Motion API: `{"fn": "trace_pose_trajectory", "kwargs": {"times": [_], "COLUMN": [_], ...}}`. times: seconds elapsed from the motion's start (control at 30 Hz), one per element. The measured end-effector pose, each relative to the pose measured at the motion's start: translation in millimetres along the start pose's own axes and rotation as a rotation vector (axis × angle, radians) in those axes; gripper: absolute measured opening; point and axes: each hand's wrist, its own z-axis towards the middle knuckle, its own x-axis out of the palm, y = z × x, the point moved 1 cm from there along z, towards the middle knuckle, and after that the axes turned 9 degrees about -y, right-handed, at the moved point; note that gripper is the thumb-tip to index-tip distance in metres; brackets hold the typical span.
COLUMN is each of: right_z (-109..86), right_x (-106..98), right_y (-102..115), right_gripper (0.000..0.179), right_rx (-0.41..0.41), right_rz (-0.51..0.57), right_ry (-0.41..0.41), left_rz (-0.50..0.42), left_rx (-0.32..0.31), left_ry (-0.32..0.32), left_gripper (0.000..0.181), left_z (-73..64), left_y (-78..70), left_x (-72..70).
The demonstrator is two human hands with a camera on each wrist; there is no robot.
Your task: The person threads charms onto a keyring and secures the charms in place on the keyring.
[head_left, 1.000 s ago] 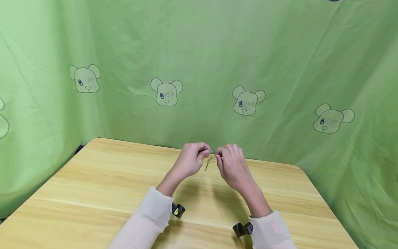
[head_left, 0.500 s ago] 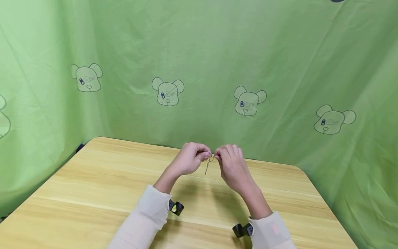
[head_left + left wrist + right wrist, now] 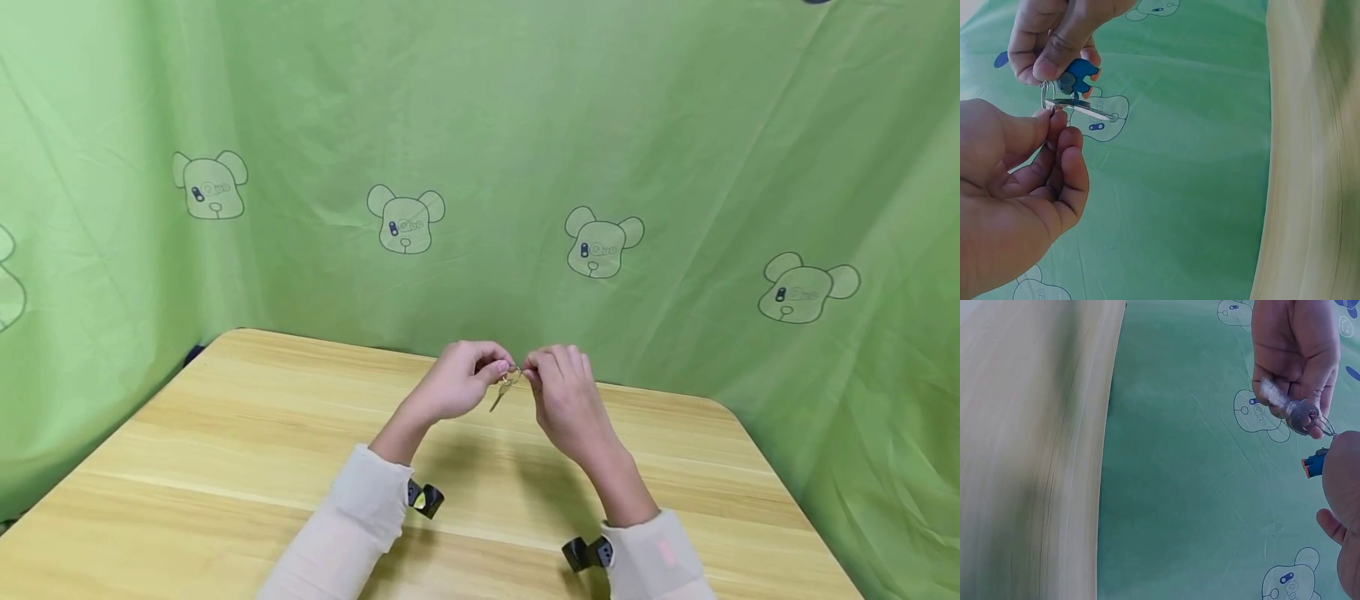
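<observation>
Above the far part of the table, my left hand [image 3: 459, 383] and right hand [image 3: 564, 400] meet at a small metal key ring [image 3: 1049, 94]. In the left wrist view, thumb and fingertips of my left hand [image 3: 1029, 181] pinch the ring's lower side. My right hand [image 3: 1063, 37] pinches its upper side from above. Silvery keys [image 3: 1094, 112] stick out from the ring; in the head view one key [image 3: 498, 397] hangs down, slanting left. A blue charm with orange edges [image 3: 1082, 72] sits by my right fingertips, and my right hand partly covers it in the right wrist view.
A light wooden table [image 3: 247, 433] lies beneath the hands. Green cloth [image 3: 487, 125] printed with bear heads hangs behind and at both sides. Black cameras [image 3: 427, 500] are strapped at both cuffs.
The hanging key swings and turns, its tip now slightly further left. My right hand has shifted a little right over the last half second, and the fingertips stand slightly further apart.
</observation>
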Motion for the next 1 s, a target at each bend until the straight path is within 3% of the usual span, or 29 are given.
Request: {"fn": "trace_pose_trajectory", "kwargs": {"times": [0.3, 0.47, 0.6, 0.77, 1.0], "right_z": [-1.3, -1.6, -1.1, 0.6, 1.0], "right_x": [2, 2, 1, 0, -4], "right_y": [0, -2, -4, -5, -5], "right_gripper": [0.009, 0.007, 0.010, 0.011, 0.006], "right_rx": [0.018, 0.061, 0.078, 0.087, 0.153], "right_rz": [-0.023, -0.001, 0.032, 0.051, 0.068], "right_ry": [0.042, 0.027, -0.021, -0.062, -0.070], "left_rz": [0.078, -0.006, -0.105, -0.146, -0.165], "left_rx": [0.033, -0.028, -0.061, -0.021, 0.034], "left_ry": [0.006, -0.035, -0.135, -0.216, -0.213], "left_gripper": [0.015, 0.014, 0.010, 0.007, 0.009], "left_z": [1.0, 0.0, 0.5, 0.9, -0.9], "left_y": [-2.9, -0.7, -1.0, -2.6, -4.7], "left_x": [3.2, 5.3, 10.2, 15.1, 18.5]}}
